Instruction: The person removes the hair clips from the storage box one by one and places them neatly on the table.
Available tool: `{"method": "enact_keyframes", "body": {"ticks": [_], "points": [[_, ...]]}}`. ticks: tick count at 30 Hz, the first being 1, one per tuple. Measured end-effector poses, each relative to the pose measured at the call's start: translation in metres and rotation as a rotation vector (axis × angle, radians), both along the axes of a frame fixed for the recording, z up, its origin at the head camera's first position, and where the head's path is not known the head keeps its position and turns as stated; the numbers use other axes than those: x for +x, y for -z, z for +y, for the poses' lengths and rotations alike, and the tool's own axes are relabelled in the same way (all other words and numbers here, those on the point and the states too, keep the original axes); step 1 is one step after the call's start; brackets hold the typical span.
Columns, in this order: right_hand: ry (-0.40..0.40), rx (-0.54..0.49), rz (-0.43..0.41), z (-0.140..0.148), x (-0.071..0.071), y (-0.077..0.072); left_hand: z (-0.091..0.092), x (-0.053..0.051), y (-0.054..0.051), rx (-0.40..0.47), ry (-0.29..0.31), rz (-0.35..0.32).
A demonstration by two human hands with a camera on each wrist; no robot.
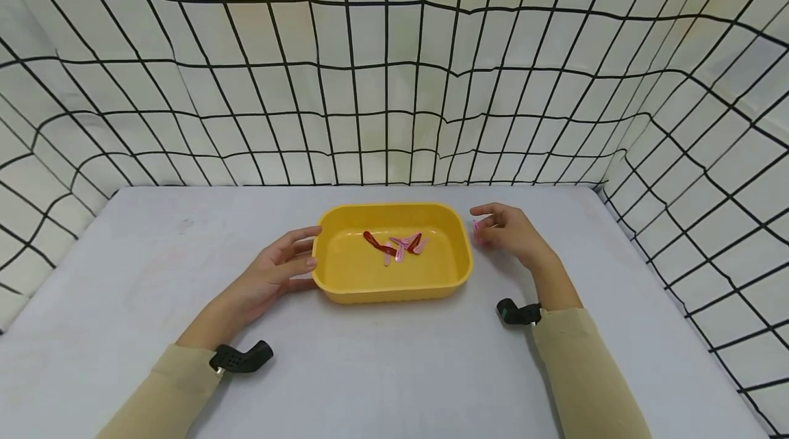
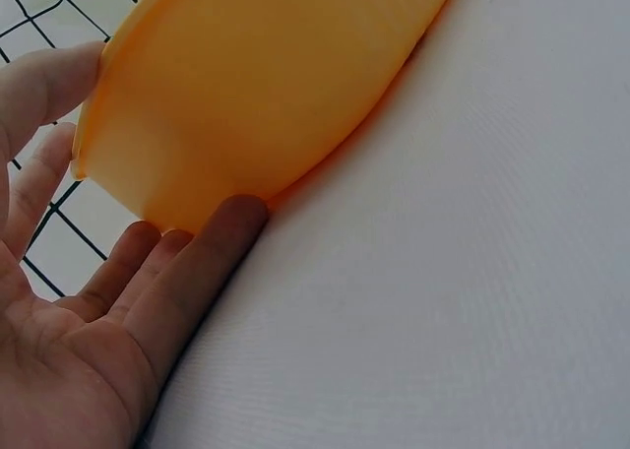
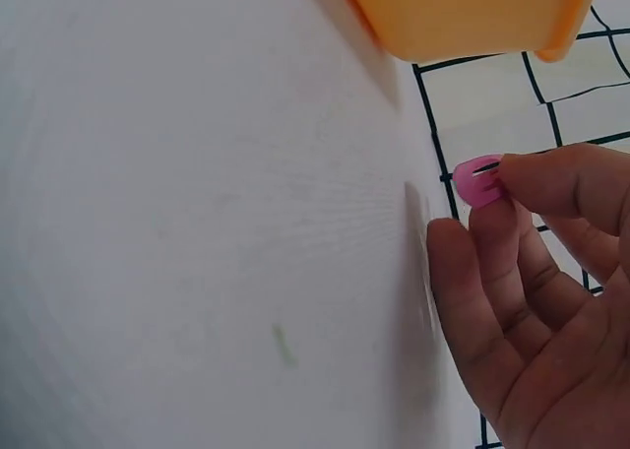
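On the white table (image 1: 394, 370) stands a yellow plastic tub (image 1: 394, 295), shallow, with rounded corners and a rim that turns outward. The left hand (image 1: 280, 264) is at its left end: the fingers are spread apart, fairly straight, and they touch the tub without closing around it. In the left wrist view one fingertip meets the rim, while another lies low against the outer wall, close to the table. The right hand (image 1: 508, 230) is just beyond the right end of the tub and does not touch it. Its fingertips are pressed together on a pink snap hair clip (image 3: 477, 180), of which the rounded end sticks out, near to the tub but outside it. Inside the tub, a small group of hair clips lies around the middle of the bottom: a longer dark red clip (image 1: 372, 240) on the left side, several light pink clips (image 1: 399, 254), which partly overlap, and another red clip (image 1: 415, 243) toward the right. How many pink ones there are, I cannot tell exactly. Both arms wear beige sleeves (image 1: 592, 370), and each wrist carries a black device (image 1: 242, 358). Behind the table rises a black wire grid (image 1: 386, 83) before a pale backdrop.
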State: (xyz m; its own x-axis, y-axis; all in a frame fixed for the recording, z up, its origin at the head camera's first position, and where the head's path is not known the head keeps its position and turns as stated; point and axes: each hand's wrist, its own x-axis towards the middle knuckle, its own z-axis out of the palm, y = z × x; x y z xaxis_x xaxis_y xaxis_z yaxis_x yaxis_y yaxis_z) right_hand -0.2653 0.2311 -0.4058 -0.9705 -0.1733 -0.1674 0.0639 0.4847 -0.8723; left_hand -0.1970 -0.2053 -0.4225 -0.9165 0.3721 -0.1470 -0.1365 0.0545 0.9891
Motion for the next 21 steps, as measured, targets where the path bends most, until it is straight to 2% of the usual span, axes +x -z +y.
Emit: {"method": "enact_keyframes", "body": {"ticks": [12, 21], "points": [[-0.03, 0.146, -0.039, -0.0019, 0.0036, -0.0023, 0.0005, 0.0007, -0.0006, -0.006, -0.001, -0.003], [-0.002, 0.278, -0.047, -0.0039, 0.0084, -0.0066, 0.0009, 0.0, 0.0007, 0.006, 0.013, 0.001]]}}
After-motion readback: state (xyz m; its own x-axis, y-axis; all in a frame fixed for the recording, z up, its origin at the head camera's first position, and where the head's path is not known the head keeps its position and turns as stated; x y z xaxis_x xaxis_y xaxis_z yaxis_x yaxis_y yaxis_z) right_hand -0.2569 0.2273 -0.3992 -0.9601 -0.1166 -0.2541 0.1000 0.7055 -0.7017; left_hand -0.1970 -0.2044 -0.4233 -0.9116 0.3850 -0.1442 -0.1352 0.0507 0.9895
